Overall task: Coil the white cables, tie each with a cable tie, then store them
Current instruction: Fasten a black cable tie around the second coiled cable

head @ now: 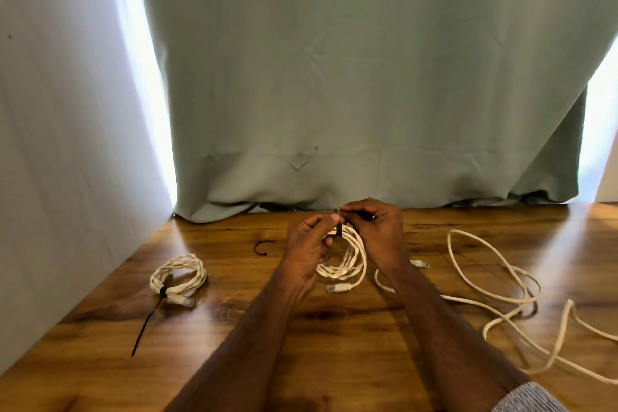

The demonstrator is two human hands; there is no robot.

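Wide wooden table (pixel 334 328) under a pale green curtain (pixel 368 77). Sprawled across the right side, a loose white cable (pixel 495 264), uncoiled and looping over itself. At the centre, the coil (pixel 347 261) being worked on, lifted at its far edge, a plug lying at its near edge. Over on the left, a finished coil (pixel 179 278), cinched by a black tie with its long tail trailing toward the near edge. Left hand (pixel 309 251) and right hand (pixel 374 231) both pinch the black cable tie (pixel 338 227) wrapped round the centre coil's top. A spare tie (pixel 262 247) lies curled just left of the hands.
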